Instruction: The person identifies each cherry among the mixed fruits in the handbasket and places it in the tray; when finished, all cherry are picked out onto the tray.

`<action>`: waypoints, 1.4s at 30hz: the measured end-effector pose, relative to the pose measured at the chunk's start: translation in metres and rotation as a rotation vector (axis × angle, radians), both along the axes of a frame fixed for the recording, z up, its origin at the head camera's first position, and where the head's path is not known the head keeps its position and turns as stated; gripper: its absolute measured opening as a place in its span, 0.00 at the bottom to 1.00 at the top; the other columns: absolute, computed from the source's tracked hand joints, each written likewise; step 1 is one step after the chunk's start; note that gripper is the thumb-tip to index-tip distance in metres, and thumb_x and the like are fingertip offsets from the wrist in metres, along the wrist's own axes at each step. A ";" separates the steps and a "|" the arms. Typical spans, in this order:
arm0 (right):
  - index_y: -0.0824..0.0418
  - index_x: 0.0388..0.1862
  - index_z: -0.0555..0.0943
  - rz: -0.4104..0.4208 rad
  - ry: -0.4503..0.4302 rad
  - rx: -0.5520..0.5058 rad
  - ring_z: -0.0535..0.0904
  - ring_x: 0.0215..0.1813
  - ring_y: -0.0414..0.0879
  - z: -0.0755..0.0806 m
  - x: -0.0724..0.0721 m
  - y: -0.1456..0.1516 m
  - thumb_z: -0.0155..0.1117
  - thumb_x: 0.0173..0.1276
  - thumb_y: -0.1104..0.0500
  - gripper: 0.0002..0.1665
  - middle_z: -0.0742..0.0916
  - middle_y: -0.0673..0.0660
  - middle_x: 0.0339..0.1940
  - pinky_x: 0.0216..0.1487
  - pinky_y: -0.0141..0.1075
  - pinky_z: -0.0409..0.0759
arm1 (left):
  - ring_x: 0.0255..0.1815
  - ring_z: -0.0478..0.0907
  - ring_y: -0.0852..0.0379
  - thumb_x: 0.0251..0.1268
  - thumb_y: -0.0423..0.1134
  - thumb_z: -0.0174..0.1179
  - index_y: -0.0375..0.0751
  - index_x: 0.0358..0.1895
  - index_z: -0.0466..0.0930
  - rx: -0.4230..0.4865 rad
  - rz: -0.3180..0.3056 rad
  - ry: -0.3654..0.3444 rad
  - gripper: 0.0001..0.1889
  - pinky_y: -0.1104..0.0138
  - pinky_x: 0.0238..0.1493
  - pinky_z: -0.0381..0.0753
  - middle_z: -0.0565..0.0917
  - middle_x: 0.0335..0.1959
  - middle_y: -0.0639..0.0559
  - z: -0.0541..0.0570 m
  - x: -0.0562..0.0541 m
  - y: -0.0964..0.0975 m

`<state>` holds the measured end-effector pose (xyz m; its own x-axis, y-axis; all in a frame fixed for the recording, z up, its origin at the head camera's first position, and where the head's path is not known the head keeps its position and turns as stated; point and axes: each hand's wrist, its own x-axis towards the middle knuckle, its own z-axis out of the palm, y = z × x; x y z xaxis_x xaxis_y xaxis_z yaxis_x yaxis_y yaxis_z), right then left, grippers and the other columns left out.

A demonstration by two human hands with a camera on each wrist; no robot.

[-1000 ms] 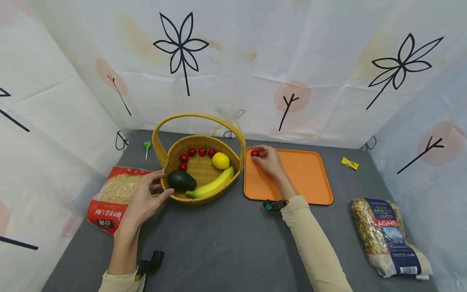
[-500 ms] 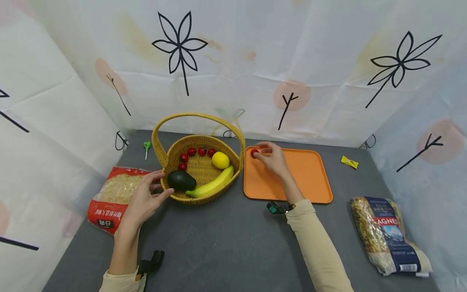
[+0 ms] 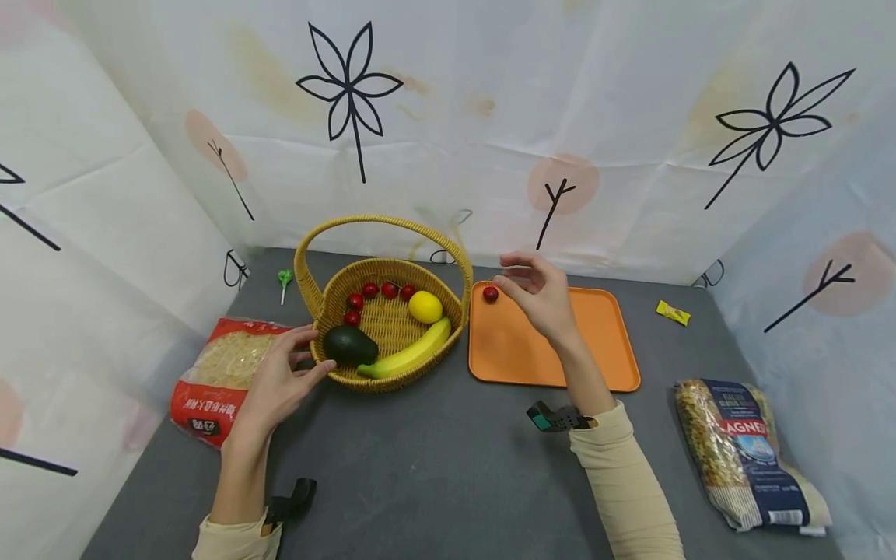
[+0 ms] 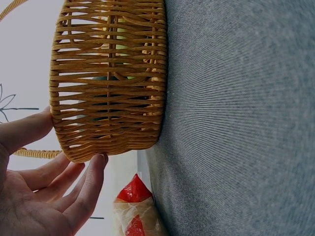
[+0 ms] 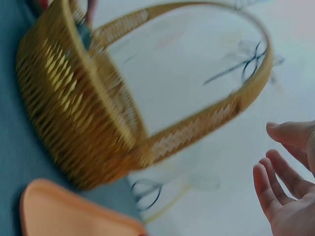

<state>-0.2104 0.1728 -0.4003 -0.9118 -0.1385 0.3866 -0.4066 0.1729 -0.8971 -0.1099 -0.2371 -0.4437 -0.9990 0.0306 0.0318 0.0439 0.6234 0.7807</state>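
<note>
My left hand (image 3: 280,381) rests its spread thumb and fingertips against the left end of a wicker basket (image 3: 385,384), with the fingertips on the woven wall in the left wrist view. Inside the basket lie an avocado (image 3: 350,345), a banana (image 3: 407,355), a lemon (image 3: 425,307) and several cherries (image 3: 389,290). One cherry (image 3: 490,294) sits at the far left corner of an orange tray (image 3: 511,358). Above that tray, my right hand (image 3: 544,299) is raised with parted fingers and holds nothing; the right wrist view also shows a gap between its thumb and fingers.
A red bag of pasta (image 3: 224,373) lies left of the basket, behind the left forearm. Farther back is a green lollipop (image 3: 284,280). On the right are a yellow wrapped candy (image 3: 673,313) and a dark blue bag of pasta (image 3: 745,451). Printed cloth walls enclose the grey table (image 3: 420,482).
My right hand has let go of the cherry, leaving it on the tray, and has moved up and to the right. The left hand stays at the basket.
</note>
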 end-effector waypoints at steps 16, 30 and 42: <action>0.73 0.58 0.82 0.340 0.107 -0.134 0.87 0.55 0.45 0.040 0.054 -0.053 0.71 0.72 0.72 0.18 0.89 0.51 0.54 0.59 0.35 0.89 | 0.67 0.82 0.28 0.76 0.38 0.70 0.29 0.78 0.69 -0.009 -0.001 0.006 0.34 0.47 0.59 0.90 0.68 0.79 0.30 0.001 0.000 0.000; 0.67 0.63 0.83 0.483 -0.099 0.102 0.87 0.60 0.55 0.004 0.004 -0.144 0.70 0.76 0.64 0.19 0.87 0.67 0.62 0.64 0.48 0.89 | 0.68 0.81 0.28 0.76 0.39 0.70 0.29 0.78 0.68 0.004 -0.001 -0.010 0.35 0.43 0.61 0.88 0.67 0.80 0.30 0.001 0.000 0.000; 0.68 0.68 0.82 0.472 -0.393 0.209 0.84 0.67 0.65 -0.037 -0.039 -0.186 0.70 0.79 0.58 0.23 0.86 0.67 0.65 0.68 0.53 0.87 | 0.68 0.81 0.28 0.76 0.39 0.70 0.29 0.78 0.68 0.004 0.004 -0.009 0.34 0.40 0.63 0.86 0.67 0.79 0.30 0.000 -0.001 0.000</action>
<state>-0.2496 -0.0128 -0.4373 -0.8024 -0.5952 -0.0425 -0.1297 0.2434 -0.9612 -0.1104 -0.2371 -0.4434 -0.9994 0.0270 0.0230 0.0348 0.6204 0.7835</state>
